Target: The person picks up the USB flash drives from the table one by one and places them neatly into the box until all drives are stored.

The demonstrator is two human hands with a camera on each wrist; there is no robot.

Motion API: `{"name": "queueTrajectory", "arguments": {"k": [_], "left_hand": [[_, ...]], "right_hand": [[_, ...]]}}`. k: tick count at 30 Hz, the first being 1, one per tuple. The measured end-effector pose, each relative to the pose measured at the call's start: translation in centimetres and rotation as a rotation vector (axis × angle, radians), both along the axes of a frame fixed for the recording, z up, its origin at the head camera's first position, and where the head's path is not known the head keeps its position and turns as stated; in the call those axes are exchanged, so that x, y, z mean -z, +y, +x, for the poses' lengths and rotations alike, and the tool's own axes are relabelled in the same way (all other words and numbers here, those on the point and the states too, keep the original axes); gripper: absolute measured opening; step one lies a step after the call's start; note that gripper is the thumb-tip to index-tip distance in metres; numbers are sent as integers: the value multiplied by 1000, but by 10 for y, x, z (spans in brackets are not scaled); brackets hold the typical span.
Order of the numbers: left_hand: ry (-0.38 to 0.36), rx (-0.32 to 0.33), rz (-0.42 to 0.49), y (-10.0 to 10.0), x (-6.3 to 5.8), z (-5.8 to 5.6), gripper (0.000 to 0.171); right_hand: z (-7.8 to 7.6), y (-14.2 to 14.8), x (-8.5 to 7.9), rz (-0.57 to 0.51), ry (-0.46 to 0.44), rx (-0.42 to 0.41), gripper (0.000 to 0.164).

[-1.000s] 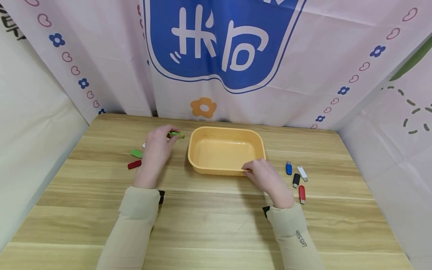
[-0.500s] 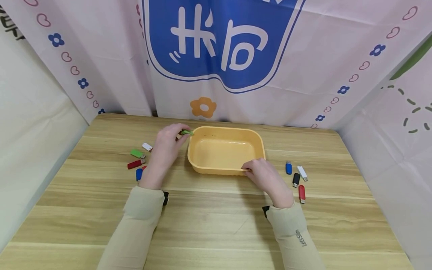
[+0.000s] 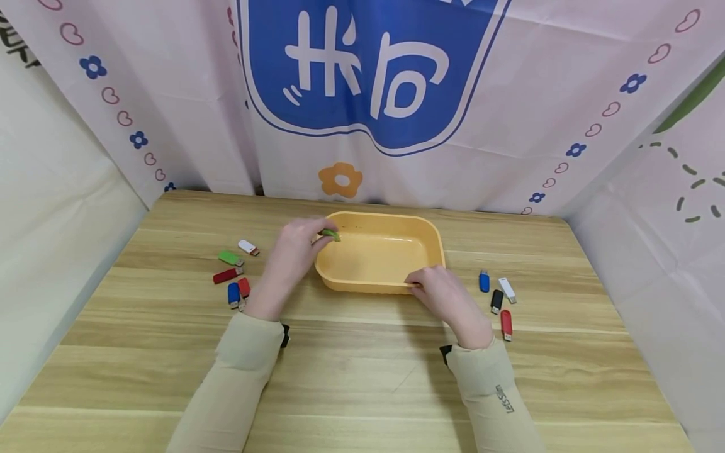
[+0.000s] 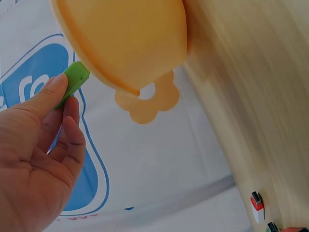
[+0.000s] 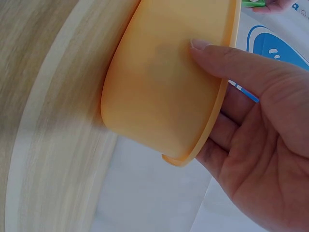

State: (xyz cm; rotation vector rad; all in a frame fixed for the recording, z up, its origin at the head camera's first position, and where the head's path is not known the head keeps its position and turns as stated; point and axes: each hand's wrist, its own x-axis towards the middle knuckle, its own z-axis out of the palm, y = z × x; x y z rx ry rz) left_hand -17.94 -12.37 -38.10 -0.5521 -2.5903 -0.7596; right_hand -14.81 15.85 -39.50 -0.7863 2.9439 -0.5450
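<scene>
The left hand is pinching a green stick between its thumb and fingers, so its grip is narrow. The green stick is hanging over the left end of the yellow tub, close to the rim. I cannot tell if it is touching the rim. The tub is standing on the wood table. The right hand is gripping the near wall of the tub, close to the right corner. Its thumb is pressing on the outside, and its fingers are reaching over the rim.

Left of the tub, five more sticks are lying in a bunch: a white stick, a second green stick, a dark red stick, a blue stick and a red stick. The last two are lying side by side. Right of the tub, four sticks are lying near each other: a second blue stick, a second white stick, a black stick and a second red stick.
</scene>
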Motion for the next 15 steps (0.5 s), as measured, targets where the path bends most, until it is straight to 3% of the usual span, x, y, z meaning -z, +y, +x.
{"name": "queueTrajectory", "arguments": {"k": [8, 15], "left_hand": [[-56, 7, -3, 5, 5, 0, 17], [-55, 3, -48, 7, 12, -2, 16]], "right_hand": [[-1, 1, 1, -1, 5, -2, 11], [-1, 0, 1, -4, 6, -2, 12]]}}
